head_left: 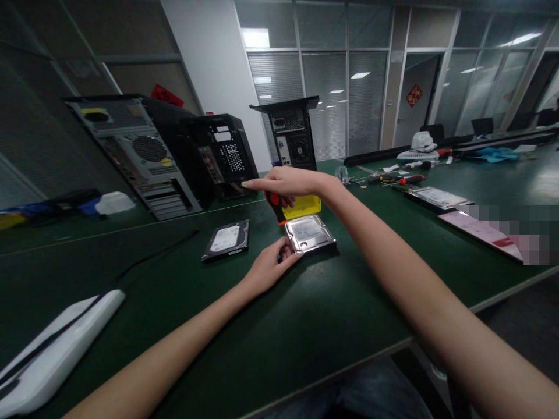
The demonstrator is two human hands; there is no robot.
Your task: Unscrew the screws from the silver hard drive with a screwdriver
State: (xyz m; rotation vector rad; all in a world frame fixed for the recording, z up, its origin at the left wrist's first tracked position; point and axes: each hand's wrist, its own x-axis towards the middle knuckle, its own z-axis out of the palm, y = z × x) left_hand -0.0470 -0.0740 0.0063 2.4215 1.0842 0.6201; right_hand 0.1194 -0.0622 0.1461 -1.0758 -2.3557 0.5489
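Note:
A silver hard drive (309, 233) lies on the green table (332, 308). My left hand (273, 262) grips its near left corner between thumb and fingers. Above the drive's left edge, my right hand (290, 183) is wrapped round a red and black screwdriver (275, 205), which points down at the drive; its tip is too small to make out. Behind the drive sits a yellow object (305, 205), partly covered by my right hand. A second hard drive (226, 238) with a white label lies flat to the left.
Computer cases (148, 151) stand at the back left, with another case (293, 137) behind my hands. Several screwdrivers (411, 180), another drive (439, 196) and a pink sheet (480, 230) lie to the right. A white object (65, 343) is at the near left.

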